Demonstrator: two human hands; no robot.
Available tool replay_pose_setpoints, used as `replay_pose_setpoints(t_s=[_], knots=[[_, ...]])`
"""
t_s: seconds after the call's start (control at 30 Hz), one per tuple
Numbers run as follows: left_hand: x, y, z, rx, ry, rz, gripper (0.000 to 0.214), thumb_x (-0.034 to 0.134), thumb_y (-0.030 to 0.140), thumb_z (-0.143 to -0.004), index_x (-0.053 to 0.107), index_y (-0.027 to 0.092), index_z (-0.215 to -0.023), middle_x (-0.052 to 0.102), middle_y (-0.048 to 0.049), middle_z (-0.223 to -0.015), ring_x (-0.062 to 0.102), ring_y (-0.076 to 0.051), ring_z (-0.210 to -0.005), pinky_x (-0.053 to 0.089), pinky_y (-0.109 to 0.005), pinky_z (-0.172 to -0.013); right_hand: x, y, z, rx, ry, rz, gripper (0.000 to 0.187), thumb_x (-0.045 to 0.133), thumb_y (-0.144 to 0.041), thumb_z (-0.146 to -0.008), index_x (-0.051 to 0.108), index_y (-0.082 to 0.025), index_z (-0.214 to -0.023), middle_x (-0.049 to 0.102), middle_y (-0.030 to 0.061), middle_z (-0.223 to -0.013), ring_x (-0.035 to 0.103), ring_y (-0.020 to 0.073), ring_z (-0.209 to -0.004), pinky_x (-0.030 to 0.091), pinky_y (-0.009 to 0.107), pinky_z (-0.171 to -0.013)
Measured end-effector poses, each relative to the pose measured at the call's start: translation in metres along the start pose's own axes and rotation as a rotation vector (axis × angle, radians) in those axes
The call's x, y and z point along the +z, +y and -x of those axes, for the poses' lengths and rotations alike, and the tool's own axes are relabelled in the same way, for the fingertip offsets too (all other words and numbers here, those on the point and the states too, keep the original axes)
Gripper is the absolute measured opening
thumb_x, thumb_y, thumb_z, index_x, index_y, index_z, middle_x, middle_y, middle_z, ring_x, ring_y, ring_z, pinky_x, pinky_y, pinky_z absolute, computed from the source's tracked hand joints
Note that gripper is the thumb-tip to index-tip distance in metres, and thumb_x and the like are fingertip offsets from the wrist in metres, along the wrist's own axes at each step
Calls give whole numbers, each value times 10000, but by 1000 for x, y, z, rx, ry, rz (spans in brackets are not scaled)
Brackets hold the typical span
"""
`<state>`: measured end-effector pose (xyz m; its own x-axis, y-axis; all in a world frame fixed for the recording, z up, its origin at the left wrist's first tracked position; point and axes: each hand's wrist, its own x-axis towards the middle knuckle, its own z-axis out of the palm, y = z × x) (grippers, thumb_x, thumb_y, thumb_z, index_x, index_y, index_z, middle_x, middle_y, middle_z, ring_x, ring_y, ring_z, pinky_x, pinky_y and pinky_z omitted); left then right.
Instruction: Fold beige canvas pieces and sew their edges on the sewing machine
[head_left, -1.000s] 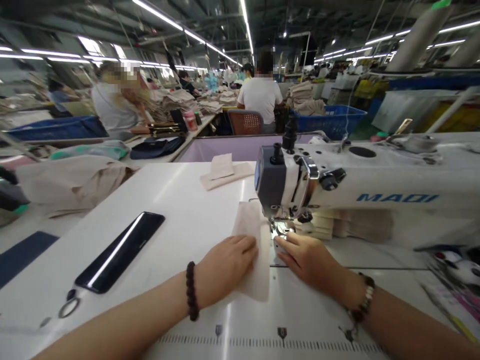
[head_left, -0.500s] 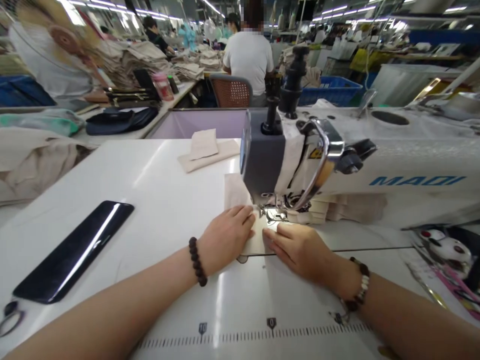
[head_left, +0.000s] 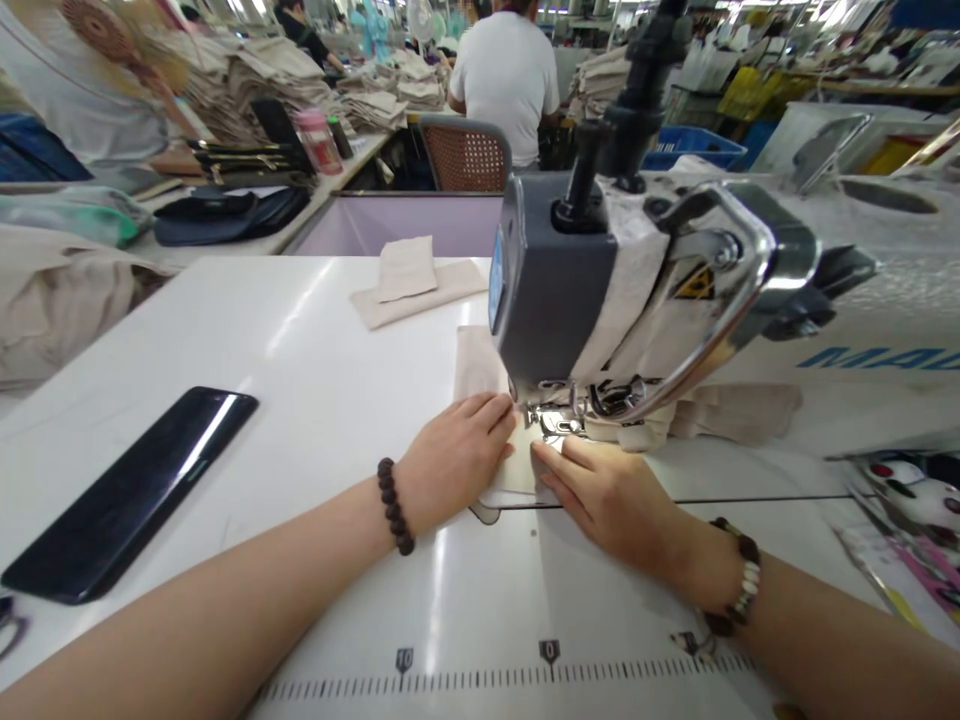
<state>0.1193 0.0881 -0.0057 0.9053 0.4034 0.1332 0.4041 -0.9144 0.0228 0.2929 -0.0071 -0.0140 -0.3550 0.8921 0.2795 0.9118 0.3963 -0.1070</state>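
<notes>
A beige piece of fabric (head_left: 477, 358) lies on the white sewing table, running under the head of the sewing machine (head_left: 551, 290). My left hand (head_left: 459, 455) rests on this cloth with its fingers stretched out, left of the metal presser foot (head_left: 561, 424). On the other side, my right hand (head_left: 619, 500) lies low with fingers extended, its fingertips touching the cloth's right edge just in front of the foot. Both hands are open and flat rather than gripping. The machine head and my left fingers hide part of the cloth; the needle tip is too small to make out.
Folded beige pieces (head_left: 409, 280) lie farther back on the table. A black phone-like slab (head_left: 131, 495) is at left. More beige cloth (head_left: 739, 412) sits behind the needle area, under the machine arm. A co-worker (head_left: 504, 75) sits ahead by a brown chair (head_left: 469, 158).
The view has moved closer to the machine, so its head looks larger and farther right. Both hands stay at the cloth beside the presser foot, with little visible shift.
</notes>
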Motion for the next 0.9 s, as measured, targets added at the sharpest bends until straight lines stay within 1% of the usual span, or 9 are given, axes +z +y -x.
replay_pose_setpoints(t_s=[0.33,0.43,0.53,0.6,0.73,0.8,0.9], knots=[[3,-2,0,20,36,-9,203,480,192,-873,528,91,-1043,527,-104,-1087,481,-230,-1021,425,-357,-911,2,0,0,14,-6,21,287,344,-258,-925,580,-145,-1045,563,30,-712,491,129,-582,297,265,-516],[5,-4,-1,20,43,-6,188,468,185,-878,534,93,-1029,531,-112,-1078,493,-229,-1011,441,-364,-882,2,-1,-1,21,1,32,281,353,-254,-921,582,-146,-1043,563,28,-708,484,129,-577,294,266,-509],[3,-5,-2,9,55,5,172,451,175,-884,545,95,-1003,534,-120,-1082,496,-233,-1016,446,-378,-874,1,0,-1,24,21,29,290,357,-248,-919,562,-130,-1087,566,30,-721,476,130,-579,288,267,-500],[-2,-2,0,48,39,29,164,445,170,-887,554,101,-988,542,-117,-1078,498,-228,-1018,438,-385,-889,0,2,0,-14,22,1,290,346,-247,-923,577,-127,-1051,557,26,-705,469,127,-579,288,266,-503],[-14,8,7,239,-76,131,176,421,172,-899,567,114,-980,589,-86,-972,530,-195,-955,468,-343,-851,-3,5,4,-164,45,-59,323,320,-244,-932,621,-147,-868,511,6,-612,425,123,-534,265,279,-493],[-17,11,10,244,-106,151,173,426,160,-893,572,107,-968,597,-85,-943,537,-196,-950,481,-331,-833,-3,6,5,-180,67,-62,329,318,-244,-933,625,-144,-872,507,4,-599,415,123,-521,261,282,-486],[-14,11,9,211,-90,148,164,448,131,-873,572,87,-971,591,-92,-973,527,-203,-996,470,-328,-877,-2,6,5,-137,51,-51,322,324,-262,-933,622,-138,-934,533,11,-631,447,124,-540,287,274,-494]])
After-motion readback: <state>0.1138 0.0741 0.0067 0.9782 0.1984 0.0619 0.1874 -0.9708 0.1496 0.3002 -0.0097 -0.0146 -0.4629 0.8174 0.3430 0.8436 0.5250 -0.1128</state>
